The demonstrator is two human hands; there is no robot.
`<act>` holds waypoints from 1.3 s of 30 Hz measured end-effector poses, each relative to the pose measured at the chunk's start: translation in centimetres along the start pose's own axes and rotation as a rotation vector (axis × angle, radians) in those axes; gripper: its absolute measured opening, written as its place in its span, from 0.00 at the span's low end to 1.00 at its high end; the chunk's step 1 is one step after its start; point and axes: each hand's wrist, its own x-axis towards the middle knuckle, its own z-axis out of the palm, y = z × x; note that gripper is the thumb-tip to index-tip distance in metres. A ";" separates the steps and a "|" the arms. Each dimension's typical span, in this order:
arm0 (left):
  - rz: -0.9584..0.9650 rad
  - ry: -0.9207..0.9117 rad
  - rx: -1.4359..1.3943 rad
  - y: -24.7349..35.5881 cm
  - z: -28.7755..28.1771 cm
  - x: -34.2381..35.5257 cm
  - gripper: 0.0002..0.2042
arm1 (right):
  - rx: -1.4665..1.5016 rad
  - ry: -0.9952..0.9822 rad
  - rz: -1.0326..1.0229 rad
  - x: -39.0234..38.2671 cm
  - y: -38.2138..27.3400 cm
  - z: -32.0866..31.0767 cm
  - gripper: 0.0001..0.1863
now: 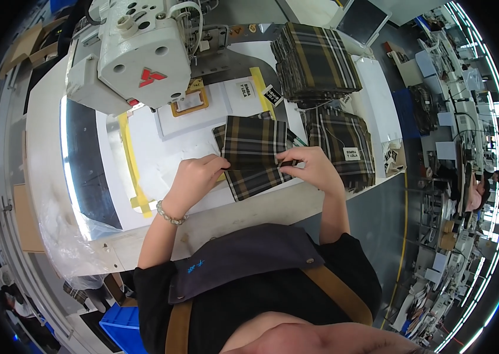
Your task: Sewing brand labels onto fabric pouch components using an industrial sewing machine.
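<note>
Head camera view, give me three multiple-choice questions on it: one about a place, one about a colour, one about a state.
1. Where is the tall stack of plaid pieces?
A. right of the sewing machine
B. on the floor
C. on the person's lap

2. What colour is the tape strip on the table?
A. red
B. yellow
C. green

3. What are the hands doing?
A. resting apart
B. holding scissors
C. both gripping one plaid piece

Answers: A, it sits at top right beside the machine; B, the strip is yellow; C, left hand and right hand pinch its lower edge.

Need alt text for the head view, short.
Both hands, left hand and right hand, pinch a folded dark plaid fabric piece on a white worktable under a white sewing machine. Stacks of plaid pieces sit at right.
</note>
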 end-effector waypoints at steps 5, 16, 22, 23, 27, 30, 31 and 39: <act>0.170 0.000 0.065 -1.1 -0.4 -0.4 0.05 | -0.085 -0.048 -0.023 -1.0 0.0 1.5 0.10; 0.417 0.034 0.402 -4.2 -1.9 1.2 0.04 | -0.467 0.439 -0.398 -0.1 2.0 6.3 0.11; 0.383 -0.047 0.403 -6.2 -1.5 2.6 0.04 | -0.545 0.443 -0.405 2.1 3.0 6.2 0.12; 0.388 -0.037 0.409 -6.4 -1.4 2.8 0.04 | -0.554 0.453 -0.421 2.4 3.1 6.0 0.11; 0.442 0.056 0.439 -7.5 -1.0 3.8 0.05 | -0.546 0.434 -0.442 4.4 3.6 4.9 0.10; 0.455 0.095 0.465 -8.1 -0.8 4.3 0.05 | -0.570 0.418 -0.464 6.1 3.8 4.1 0.09; 0.453 0.104 0.478 -8.3 -0.8 4.4 0.05 | -0.575 0.406 -0.469 6.6 3.8 3.9 0.09; 0.392 0.115 0.531 -8.8 -0.9 4.1 0.04 | -0.596 0.342 -0.487 8.6 3.3 3.4 0.08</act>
